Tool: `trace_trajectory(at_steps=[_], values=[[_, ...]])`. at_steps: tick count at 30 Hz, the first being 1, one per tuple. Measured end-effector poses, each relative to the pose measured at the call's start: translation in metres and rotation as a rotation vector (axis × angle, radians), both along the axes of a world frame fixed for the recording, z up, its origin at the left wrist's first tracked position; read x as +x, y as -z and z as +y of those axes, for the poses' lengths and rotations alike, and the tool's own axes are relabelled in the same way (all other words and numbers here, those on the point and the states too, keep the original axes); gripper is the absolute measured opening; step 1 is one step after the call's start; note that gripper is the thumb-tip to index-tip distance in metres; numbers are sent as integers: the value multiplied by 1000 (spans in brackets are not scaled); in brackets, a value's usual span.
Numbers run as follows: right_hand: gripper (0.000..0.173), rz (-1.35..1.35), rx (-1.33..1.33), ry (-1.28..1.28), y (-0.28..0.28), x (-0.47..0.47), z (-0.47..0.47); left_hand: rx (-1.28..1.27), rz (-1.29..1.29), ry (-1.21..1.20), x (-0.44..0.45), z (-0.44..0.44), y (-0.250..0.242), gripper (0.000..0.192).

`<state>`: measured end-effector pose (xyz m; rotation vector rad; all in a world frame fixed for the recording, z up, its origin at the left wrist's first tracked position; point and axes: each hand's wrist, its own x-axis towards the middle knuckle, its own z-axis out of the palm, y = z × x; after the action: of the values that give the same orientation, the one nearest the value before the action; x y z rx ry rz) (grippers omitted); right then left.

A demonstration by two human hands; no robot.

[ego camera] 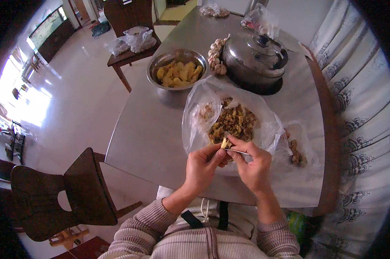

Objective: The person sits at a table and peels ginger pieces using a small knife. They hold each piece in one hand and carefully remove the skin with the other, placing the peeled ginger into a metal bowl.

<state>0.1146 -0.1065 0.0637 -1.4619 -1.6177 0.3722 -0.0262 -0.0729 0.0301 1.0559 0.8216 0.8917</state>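
My left hand [202, 166] grips a small, partly peeled yellowish piece of root, likely ginger [226, 143], between thumb and fingers. A thin metal blade or tool [238, 151] is held in my right hand [254, 163], its edge against the piece; its handle is hidden by the fingers. Both hands are close together above the near side of a spread clear plastic bag [195, 129]. Inside that bag lies a heap of brown and yellow peelings [235, 121]. Beyond it on the left, a steel bowl [152, 81] contains peeled yellow pieces [178, 73].
A lidded steel pot [246, 61] stands behind the bag, beside a string of garlic bulbs [216, 55]. Another plastic bag [298, 150] with brown roots lies right. Wooden chairs [89, 187] flank the table [143, 142] on the left; a curtain [350, 106] hangs at right.
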Motion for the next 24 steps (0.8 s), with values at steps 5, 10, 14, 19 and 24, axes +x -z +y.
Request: trace_trajectory(at_steps=[5, 10, 14, 19, 24], values=[[13, -192, 327, 39, 19, -3, 15, -30, -51, -57, 7, 0, 10, 24], [9, 131, 228, 129, 29, -9, 27, -123, -116, -46, 4, 11, 12, 24], [15, 577, -14, 367, 22, 9, 32, -257, -245, 91, -8, 14, 11, 24], [17, 436, -57, 175, 30, 18, 24, -353, -417, 177, -6, 18, 5, 28], [15, 485, -36, 62, 18, 16, 15, -431, -431, 126, -1, 13, 6, 29]])
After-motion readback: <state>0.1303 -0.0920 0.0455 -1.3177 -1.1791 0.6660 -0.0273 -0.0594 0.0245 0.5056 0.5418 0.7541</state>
